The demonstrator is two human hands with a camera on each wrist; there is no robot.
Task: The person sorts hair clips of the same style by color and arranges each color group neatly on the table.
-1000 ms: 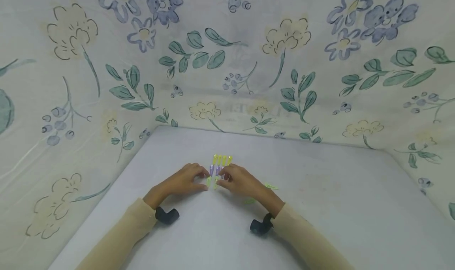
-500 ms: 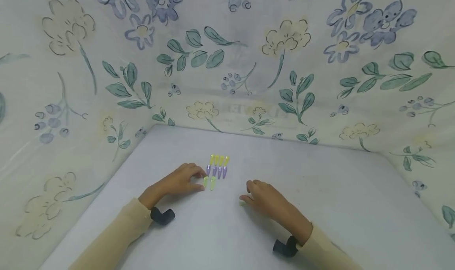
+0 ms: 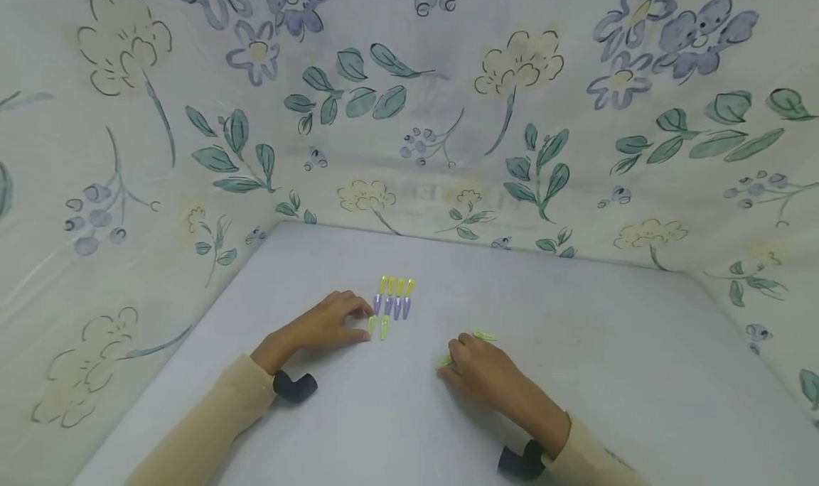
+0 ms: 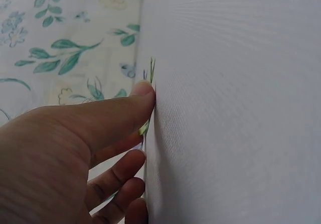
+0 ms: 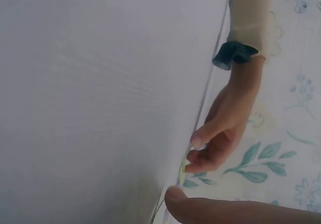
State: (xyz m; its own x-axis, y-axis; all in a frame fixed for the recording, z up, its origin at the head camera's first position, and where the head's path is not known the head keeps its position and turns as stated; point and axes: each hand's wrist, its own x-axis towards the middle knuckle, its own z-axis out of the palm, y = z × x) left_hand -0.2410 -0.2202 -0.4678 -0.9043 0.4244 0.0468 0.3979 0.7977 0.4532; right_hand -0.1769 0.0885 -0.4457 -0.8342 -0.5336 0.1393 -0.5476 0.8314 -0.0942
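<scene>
Snap hair clips lie in rows on the white table: several yellow clips [image 3: 392, 285] at the back, several purple clips [image 3: 388, 305] before them, then two green ones. My left hand [image 3: 323, 322] has thumb and index finger at the ends of the leftmost green hair clip [image 3: 372, 324]; in the left wrist view its green edge [image 4: 144, 128] shows behind the thumb. Beside it lies the second green clip [image 3: 384, 328]. Over to the right, my right hand [image 3: 486, 372] pinches another green hair clip [image 3: 444, 361] at the tabletop, its fingers partly covering it.
One more loose green clip [image 3: 484, 335] lies just beyond the right hand's knuckles. The white tabletop [image 3: 608, 358] runs back to a floral-patterned sheet [image 3: 422, 180] that rises behind and on the left. Dark wrist bands [image 3: 296, 386] sit on both wrists.
My right hand has left the second green clip in the row, moved right and nearer the body, and taken hold of a loose green clip. The left hand stays at the leftmost green clip.
</scene>
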